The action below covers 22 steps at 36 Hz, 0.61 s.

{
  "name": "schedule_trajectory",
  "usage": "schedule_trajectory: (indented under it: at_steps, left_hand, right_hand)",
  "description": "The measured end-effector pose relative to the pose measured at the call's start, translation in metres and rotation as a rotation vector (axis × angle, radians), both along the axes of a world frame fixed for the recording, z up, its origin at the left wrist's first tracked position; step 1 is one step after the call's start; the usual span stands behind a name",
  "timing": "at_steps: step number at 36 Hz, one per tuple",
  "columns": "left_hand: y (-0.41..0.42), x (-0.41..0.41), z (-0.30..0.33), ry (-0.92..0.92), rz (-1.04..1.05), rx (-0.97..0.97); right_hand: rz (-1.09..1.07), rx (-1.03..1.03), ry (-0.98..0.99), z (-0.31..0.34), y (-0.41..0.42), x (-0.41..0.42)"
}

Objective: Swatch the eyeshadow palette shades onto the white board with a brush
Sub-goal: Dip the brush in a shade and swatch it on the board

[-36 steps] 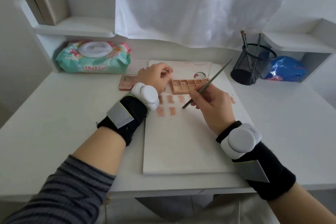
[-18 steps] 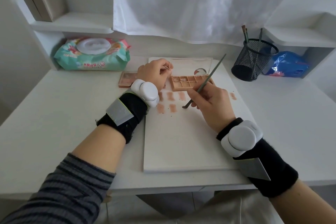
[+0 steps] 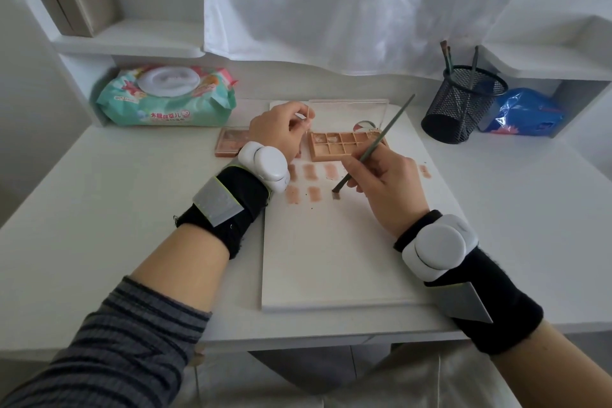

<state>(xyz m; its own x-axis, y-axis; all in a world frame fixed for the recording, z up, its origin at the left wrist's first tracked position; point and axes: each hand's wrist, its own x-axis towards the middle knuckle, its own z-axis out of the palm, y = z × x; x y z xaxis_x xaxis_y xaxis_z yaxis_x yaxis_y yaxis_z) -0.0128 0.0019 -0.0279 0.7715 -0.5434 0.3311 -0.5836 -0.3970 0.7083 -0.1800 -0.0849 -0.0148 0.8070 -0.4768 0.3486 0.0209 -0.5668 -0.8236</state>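
Observation:
The white board point(image 3: 331, 258) lies flat on the desk with several pinkish swatches point(image 3: 311, 172) in two rows near its far end. An open eyeshadow palette point(image 3: 341, 144) with a clear lid rests across the board's far edge. My right hand point(image 3: 387, 182) grips a thin brush point(image 3: 381, 139); its tip touches the board beside the lower row of swatches. My left hand point(image 3: 281, 132) sits at the palette's left end and pinches the corner of its clear lid.
A second palette point(image 3: 230, 141) lies left of my left hand. A wet-wipes pack point(image 3: 165, 96) sits at the back left. A black mesh cup point(image 3: 463, 103) with brushes and a blue bag point(image 3: 523, 111) stand at the back right. Shelves and a white cloth hang behind.
The brush tip has come down from just above the board and now touches it right of the lower swatches. My left hand has stayed at the palette.

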Motion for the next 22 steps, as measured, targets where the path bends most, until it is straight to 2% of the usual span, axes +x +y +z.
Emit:
schedule_trajectory:
  at_steps: [13, 22]
  left_hand:
    - [-0.0010, 0.0053, -0.0041, 0.012, 0.002, -0.013]
    - [-0.0007, 0.0050, -0.0045, 0.017, 0.002, -0.019]
  right_hand:
    - [-0.021, 0.072, -0.058, -0.0005, -0.0007, 0.0002]
    - [0.000, 0.030, 0.023, 0.0010, -0.0013, -0.0015]
